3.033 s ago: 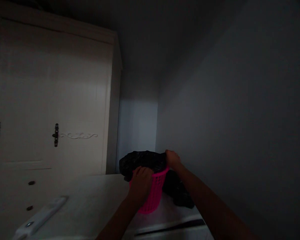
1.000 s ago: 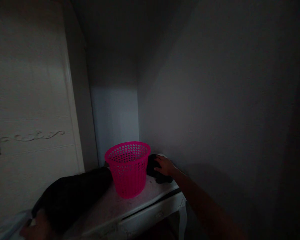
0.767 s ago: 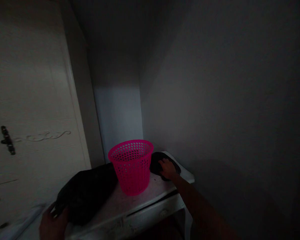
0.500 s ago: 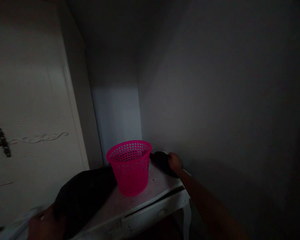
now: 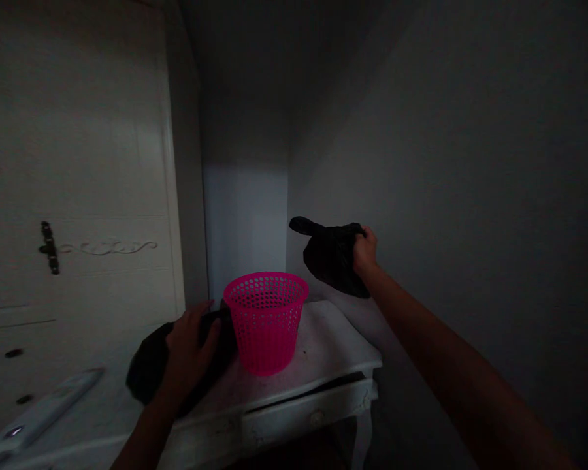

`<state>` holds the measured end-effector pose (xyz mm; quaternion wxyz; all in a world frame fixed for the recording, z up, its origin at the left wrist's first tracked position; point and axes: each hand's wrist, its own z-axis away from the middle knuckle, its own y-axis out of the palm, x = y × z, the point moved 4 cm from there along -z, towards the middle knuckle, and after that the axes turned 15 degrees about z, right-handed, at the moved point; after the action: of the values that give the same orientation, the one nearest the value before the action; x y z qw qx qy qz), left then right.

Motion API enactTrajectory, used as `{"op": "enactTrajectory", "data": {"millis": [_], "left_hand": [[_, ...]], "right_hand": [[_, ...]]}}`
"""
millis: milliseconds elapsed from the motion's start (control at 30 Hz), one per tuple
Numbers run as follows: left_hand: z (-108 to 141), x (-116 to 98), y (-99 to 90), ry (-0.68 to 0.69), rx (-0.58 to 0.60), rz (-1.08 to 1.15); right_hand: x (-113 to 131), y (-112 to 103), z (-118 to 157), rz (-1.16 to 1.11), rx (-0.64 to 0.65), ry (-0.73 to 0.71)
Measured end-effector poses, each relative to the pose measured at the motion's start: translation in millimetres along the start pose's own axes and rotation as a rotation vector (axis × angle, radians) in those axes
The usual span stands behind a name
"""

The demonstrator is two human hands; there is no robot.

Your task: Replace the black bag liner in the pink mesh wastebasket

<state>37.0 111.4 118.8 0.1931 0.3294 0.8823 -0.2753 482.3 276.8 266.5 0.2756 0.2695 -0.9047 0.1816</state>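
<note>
A pink perforated basket (image 5: 268,343) stands upright on a white table (image 5: 330,346). My right hand (image 5: 365,251) is closed on a black bag (image 5: 330,258), holding it in the air behind and right of the basket, with a loop of it sticking out leftward. Left of the basket, a second black bag (image 5: 149,359) lies on the table. Over it rests my left hand (image 5: 193,339), thumb and fingers apart. Whether those fingers pinch any of the dark material is hard to see.
A long white object (image 5: 49,408) lies at the table's left end. The table has a front drawer (image 5: 294,418) slightly open. Behind on the left stands a white cabinet (image 5: 108,176) with a dark handle (image 5: 49,248); a grey wall (image 5: 445,196) rises on the right.
My right hand has lifted its black bag off the table. My left hand has moved rightward and up from the far end of the other bag, nearer the basket. The view has shifted.
</note>
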Motion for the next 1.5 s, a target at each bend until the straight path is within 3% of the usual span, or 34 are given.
{"op": "enactTrajectory", "data": {"millis": [133,233,333,467,600,767,900,1000,1167,1333,1433,1500], "left_hand": [[-10,-29,36.7,0.145,0.189,0.052],[-16,-35,50.8,0.176,0.263,0.074],[-23,-36,55.3,0.205,0.289,0.108],[-28,-41,55.1,0.202,0.309,0.144],[-28,-48,52.1,0.154,0.341,0.117],[-40,-47,51.5,0.095,0.342,0.044],[-64,-46,58.0,-0.038,0.289,-0.197],[-83,-48,68.4,-0.125,0.358,-0.337],[-104,-44,81.6,-0.175,0.491,-0.297],[-111,-40,82.4,-0.145,0.418,-0.174],[-110,-39,76.7,-0.137,0.357,-0.083],[-110,-31,67.2,-0.166,0.311,-0.117]], "right_hand": [[57,27,-17,-0.361,-0.122,0.091],[87,59,-12,-0.345,-0.109,0.224],[107,101,8,-0.282,0.010,0.276],[122,156,56,-0.178,0.292,0.166],[119,185,106,-0.100,0.547,0.035],[106,181,132,-0.128,0.682,-0.087],[105,168,134,-0.183,0.756,-0.206],[107,154,135,-0.223,0.809,-0.320],[103,130,136,-0.069,0.791,-0.554],[118,119,145,0.075,0.798,-0.797],[122,113,145,0.281,0.750,-0.819],[112,106,138,0.390,0.717,-0.768]]}}
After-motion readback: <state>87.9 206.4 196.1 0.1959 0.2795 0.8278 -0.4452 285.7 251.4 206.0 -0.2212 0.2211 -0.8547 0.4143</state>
